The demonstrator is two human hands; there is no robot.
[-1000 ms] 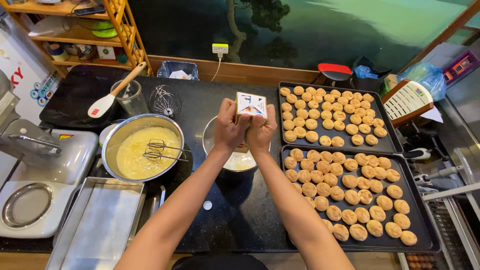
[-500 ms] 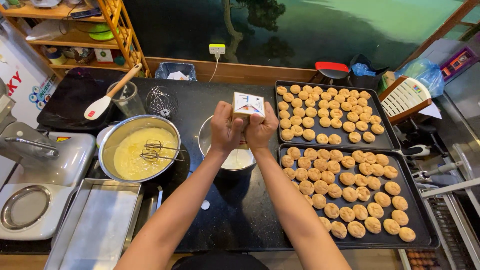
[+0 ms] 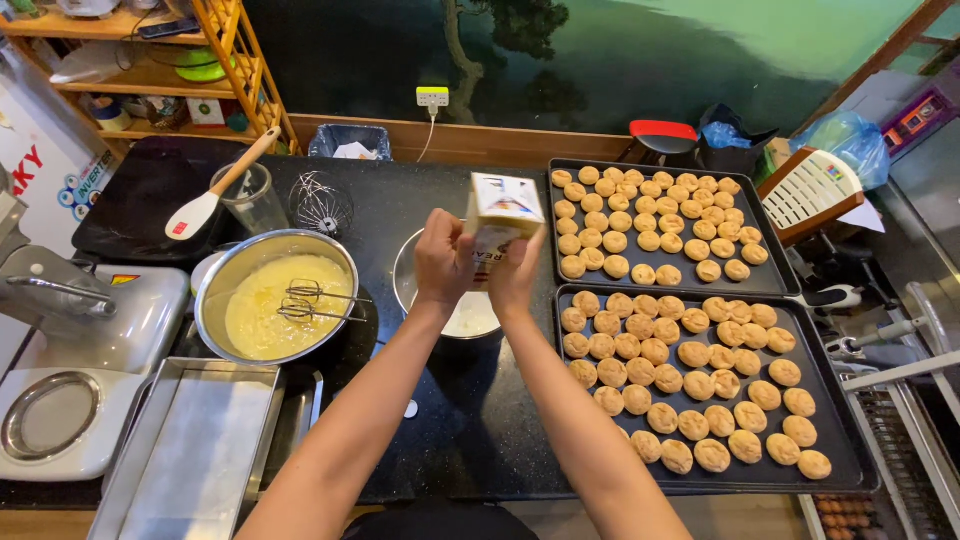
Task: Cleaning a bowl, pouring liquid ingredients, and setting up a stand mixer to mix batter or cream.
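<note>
Since the earlier frame the carton point(image 3: 503, 212) has tipped toward the right of the frame and shifted slightly that way. Both hands clasp it at centre frame: the left hand point(image 3: 443, 262) on its left side, the right hand point(image 3: 518, 272) under its lower right. Its long axis leans up and right, above the steel bowl point(image 3: 412, 272) on the dark desk point(image 3: 470, 430), left of the baking trays point(image 3: 790, 330).

Black stone countertop point(image 3: 470, 430): steel bowl point(image 3: 420, 290) beneath the grip; batter bowl point(image 3: 275, 295) left of it; two pastry trays point(image 3: 800, 440) to its right; empty steel tray point(image 3: 190, 450) lower left.
</note>
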